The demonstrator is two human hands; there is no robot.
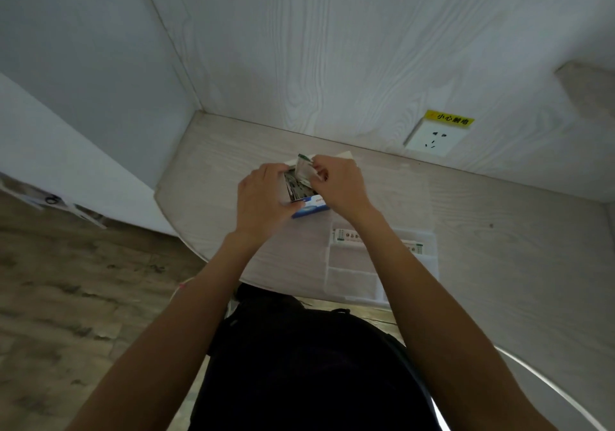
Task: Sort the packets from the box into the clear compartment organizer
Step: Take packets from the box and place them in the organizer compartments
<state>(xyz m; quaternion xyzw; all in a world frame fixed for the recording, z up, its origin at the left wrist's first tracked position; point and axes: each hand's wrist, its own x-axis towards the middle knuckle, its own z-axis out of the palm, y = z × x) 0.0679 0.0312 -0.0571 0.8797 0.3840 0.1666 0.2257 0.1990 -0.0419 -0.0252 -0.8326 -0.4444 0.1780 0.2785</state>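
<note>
1. Left hand (263, 194) grips the box (309, 206) on the table (466, 211).
2. Right hand (339, 181) pinches a packet (304, 167), upright above the box.
3. Organizer (352, 264) lies nearer the right hand, toward the body.

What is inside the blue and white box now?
Inside the box, upright packets are visible; the right hand pinches one packet. The left hand covers the rest.
</note>
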